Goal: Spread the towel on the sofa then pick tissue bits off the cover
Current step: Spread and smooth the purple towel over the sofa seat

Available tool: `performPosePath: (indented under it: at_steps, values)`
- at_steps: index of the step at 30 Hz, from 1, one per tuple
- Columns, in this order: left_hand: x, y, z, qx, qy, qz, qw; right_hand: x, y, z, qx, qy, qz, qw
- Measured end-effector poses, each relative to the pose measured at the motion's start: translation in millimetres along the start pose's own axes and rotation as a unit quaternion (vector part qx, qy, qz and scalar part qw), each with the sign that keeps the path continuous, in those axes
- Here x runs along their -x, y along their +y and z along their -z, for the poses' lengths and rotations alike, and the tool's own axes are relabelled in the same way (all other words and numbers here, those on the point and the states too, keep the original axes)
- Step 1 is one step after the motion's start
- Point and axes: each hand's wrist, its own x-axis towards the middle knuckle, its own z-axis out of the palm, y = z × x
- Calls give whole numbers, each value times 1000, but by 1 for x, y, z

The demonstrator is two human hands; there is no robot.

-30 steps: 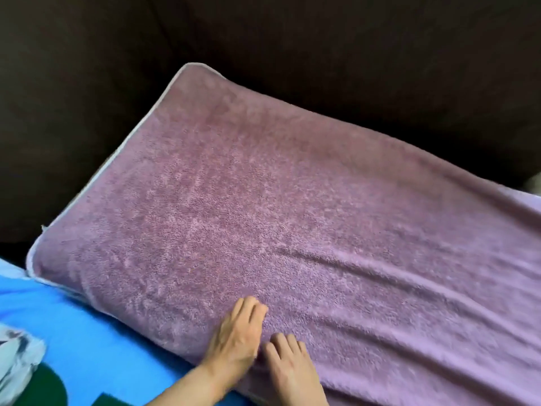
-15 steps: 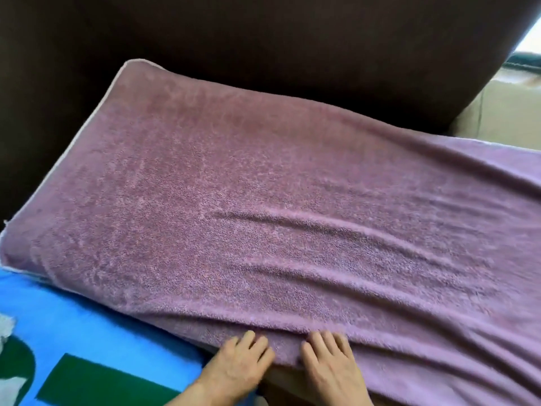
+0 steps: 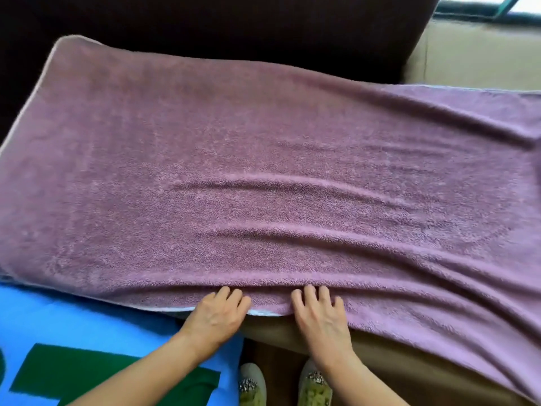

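Observation:
A purple towel (image 3: 263, 171) with a pale hem lies spread lengthwise over the seat of the sofa (image 3: 292, 332), with long creases running across its near half. My left hand (image 3: 218, 312) and my right hand (image 3: 320, 316) rest side by side on the towel's near hem, fingers fairly straight and laid on top of the cloth. Both thumbs are hidden. The towel's right part hangs over the seat front. No tissue bits show anywhere.
The dark brown backrest (image 3: 263, 30) rises behind the towel. A blue cover with green shapes (image 3: 87, 347) lies at the lower left. A beige sofa section (image 3: 474, 54) and a window edge are at the top right. Two shoes (image 3: 253, 388) stand below.
Both hands slid back from on top of the towel to its near hem and moved apart. The towel was drawn toward me and long creases formed. The view widened to the right.

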Motion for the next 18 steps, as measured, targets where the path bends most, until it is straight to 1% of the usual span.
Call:
performPosePath:
  at_steps: [3,4,7,8,10,13,18]
  values:
    - [1,-1,-4,4,22,-22,1000,4,14,3,6,-13,-42,999]
    - [5,0,-7,9,23,-40,999,11,17,2,7,-7,-35,999]
    - [24,0,-19,18,-8,-106,994,45,15,-7,2,9,32,999]
    - [28,1,-22,20,-20,-115,993,57,12,-11,-2,11,46,999]
    - [30,3,-25,24,-30,-111,993,70,7,-17,-11,8,38,999]
    - [26,7,-26,20,-23,-101,994,74,4,-21,-23,9,6,1000]
    - [27,6,-25,1,-19,-113,993,83,7,-25,-38,-8,29,999]
